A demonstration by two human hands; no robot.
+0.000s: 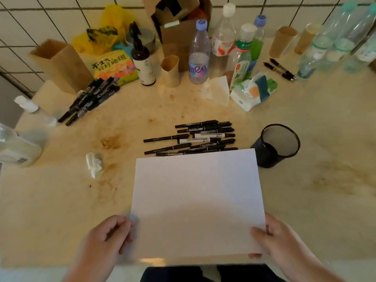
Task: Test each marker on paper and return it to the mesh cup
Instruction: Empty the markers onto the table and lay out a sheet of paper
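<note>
While both hands (107, 235) (278, 239) pinch the paper (197, 198), its far edge could scatter the markers (195, 137) near the cup (274, 146).

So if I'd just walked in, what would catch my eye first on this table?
Probably the blank white sheet of paper, front and centre, held at its near corners by the left hand and the right hand. Just beyond its far edge lies a pile of black markers, and to the right of them stands a black mesh cup, tilted.
</note>
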